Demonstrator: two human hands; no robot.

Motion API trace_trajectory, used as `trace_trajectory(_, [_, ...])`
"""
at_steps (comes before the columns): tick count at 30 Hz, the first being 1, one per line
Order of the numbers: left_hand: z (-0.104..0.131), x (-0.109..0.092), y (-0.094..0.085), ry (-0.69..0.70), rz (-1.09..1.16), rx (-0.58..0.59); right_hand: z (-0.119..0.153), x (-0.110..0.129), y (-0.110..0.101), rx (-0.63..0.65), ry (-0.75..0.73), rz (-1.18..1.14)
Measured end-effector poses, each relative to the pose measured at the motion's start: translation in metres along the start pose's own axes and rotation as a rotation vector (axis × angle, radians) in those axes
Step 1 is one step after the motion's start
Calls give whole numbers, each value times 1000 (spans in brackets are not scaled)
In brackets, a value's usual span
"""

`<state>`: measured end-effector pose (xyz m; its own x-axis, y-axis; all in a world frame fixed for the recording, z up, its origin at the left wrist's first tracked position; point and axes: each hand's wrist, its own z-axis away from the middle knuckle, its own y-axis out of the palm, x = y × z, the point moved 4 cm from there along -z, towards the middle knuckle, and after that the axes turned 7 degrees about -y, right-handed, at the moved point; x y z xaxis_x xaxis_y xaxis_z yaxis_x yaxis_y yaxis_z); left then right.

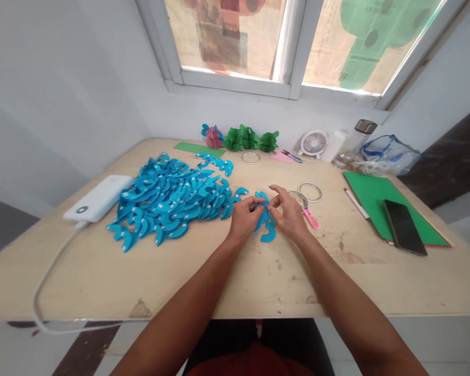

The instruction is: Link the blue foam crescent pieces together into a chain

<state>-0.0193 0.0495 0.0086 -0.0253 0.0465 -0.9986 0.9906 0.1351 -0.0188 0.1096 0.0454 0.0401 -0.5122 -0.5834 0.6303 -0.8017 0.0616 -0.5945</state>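
Near the middle of the wooden table (250, 282), my left hand (244, 215) and my right hand (288, 211) meet around a small blue curved paper piece (263, 204). Thumb and index finger of each hand pinch it from either side. Other blue pieces (268, 232) lie under and just in front of the fingers. To the left spreads a large pile of blue curved paper pieces (176, 193), many with small white marks. How many pieces are between my fingertips is too small to tell.
A white power bank (100, 198) with a cable lies left. Rings and a pink-handled tool (310, 218) are beside my right hand. A phone (404, 227) rests on green sheets (368, 196). Green paper figures (246, 138), a small fan (314, 143) and a bottle (354, 143) stand behind.
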Motion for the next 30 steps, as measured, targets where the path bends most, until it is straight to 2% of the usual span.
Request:
trace_trajectory(6, [0, 2, 1, 17, -22, 14, 1, 1, 1, 1, -35, 98])
trace_trajectory(16, [3, 4, 3, -66, -3, 38, 2, -4, 4, -22, -35, 174])
trace_trajectory(30, [0, 5, 3, 73, -138, 56, 3, -1, 5, 35, -112, 325])
